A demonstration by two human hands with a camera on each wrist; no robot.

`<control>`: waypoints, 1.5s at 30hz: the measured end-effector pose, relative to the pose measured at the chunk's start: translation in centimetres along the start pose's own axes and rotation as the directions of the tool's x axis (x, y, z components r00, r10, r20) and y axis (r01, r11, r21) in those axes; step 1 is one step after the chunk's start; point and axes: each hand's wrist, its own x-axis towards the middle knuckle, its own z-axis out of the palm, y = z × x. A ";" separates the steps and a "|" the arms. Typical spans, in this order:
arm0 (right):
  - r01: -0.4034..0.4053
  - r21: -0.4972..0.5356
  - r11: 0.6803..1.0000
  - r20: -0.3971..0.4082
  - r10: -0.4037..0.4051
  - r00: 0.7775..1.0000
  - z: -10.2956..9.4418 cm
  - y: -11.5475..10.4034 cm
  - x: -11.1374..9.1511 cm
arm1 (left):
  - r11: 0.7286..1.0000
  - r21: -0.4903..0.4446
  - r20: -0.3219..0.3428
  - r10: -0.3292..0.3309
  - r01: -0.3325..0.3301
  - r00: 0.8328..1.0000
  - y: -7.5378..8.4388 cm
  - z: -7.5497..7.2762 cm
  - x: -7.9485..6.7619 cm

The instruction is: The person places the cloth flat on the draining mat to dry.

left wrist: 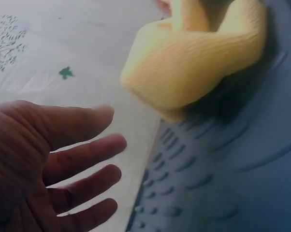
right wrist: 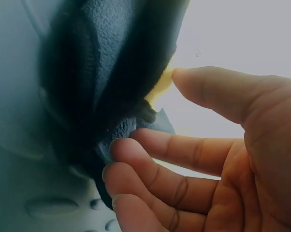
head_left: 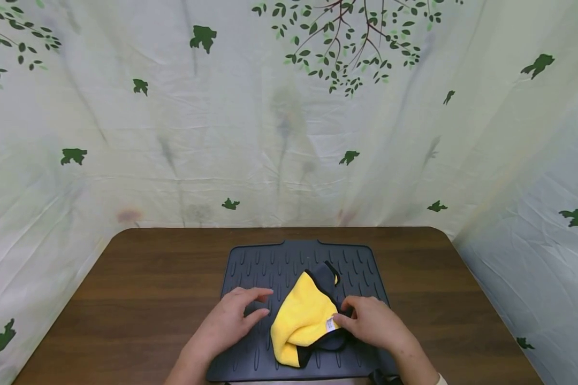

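A crumpled cloth [head_left: 303, 315], yellow on one side and dark grey on the other with black edging, lies on a dark ribbed mat [head_left: 250, 262]. My right hand [head_left: 373, 321] holds the cloth's right edge loosely, its thumb [right wrist: 208, 92] by the yellow side and its curled fingers [right wrist: 150, 169] against the dark side. A small white label [head_left: 330, 324] shows beside that thumb. To the left of the cloth, my left hand [head_left: 231, 315] hovers over the mat, thumb and fingers apart, holding nothing. The left wrist view shows a gap between it and the cloth [left wrist: 179, 67].
The mat lies on a brown wooden table [head_left: 149, 299]. A pale curtain [head_left: 231, 133] with leaf prints hangs behind the table and along its sides. At the mat's front right edge is a black object [head_left: 384, 377], partly cut off by the frame.
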 end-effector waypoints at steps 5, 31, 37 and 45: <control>0.059 0.044 0.997 0.028 -0.061 0.998 0.4 0.0 0.1 | 0.998 -0.061 0.137 0.002 0.006 0.991 0.3 0.7 0.1; 0.294 0.078 0.953 -0.188 -0.275 0.943 1.4 -1.5 0.5 | 0.981 -0.049 0.092 0.191 -0.188 0.977 0.9 1.0 -0.3; 0.322 0.048 0.945 -0.372 -0.283 0.884 1.5 -1.4 0.5 | 0.974 -0.070 0.021 0.216 -0.214 0.976 1.1 0.2 -0.6; 0.573 0.038 0.819 -0.440 -0.501 0.745 1.9 -1.4 0.5 | 0.952 -0.203 0.072 0.247 -0.228 0.966 1.6 0.3 -0.9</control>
